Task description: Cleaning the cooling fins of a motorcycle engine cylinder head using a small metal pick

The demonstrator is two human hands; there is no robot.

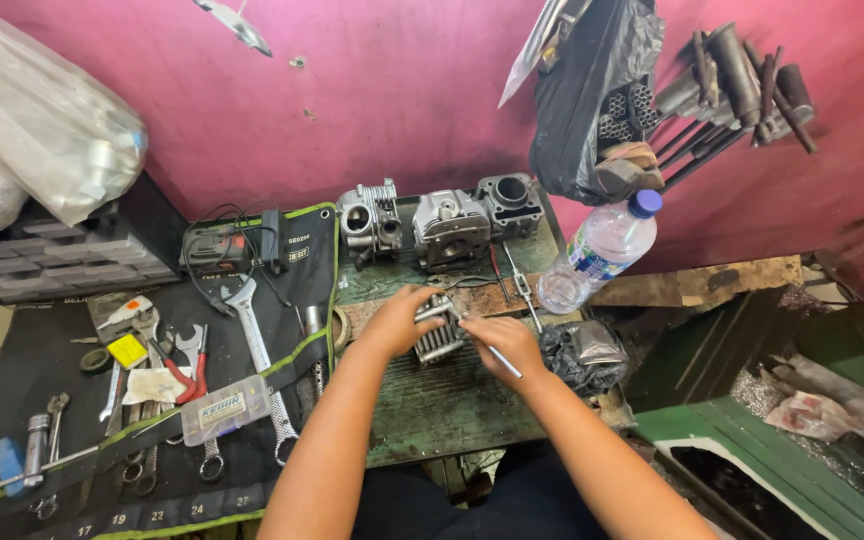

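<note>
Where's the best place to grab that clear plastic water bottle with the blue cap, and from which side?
Grip the water bottle around its clear mid-body, below the blue cap. It leans toward the pink wall, cap uppermost, so wrap it side-on. Come from the bench's front edge on the right: the right hand is nearest. The black bag hanging above probably blocks a top approach.

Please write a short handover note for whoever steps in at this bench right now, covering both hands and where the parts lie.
Left hand: resting on the finned engine part at bench centre, steadying it.
Right hand: holding a thin metal rod, tip at the finned part.
Three more engine parts stand in a row at the back by the pink wall.
Plastic water bottle leans to the right; crumpled dark bag beside the right hand.
Wrenches lie on the tool mat at left.
Done or left: cannot tell from this view.
</note>
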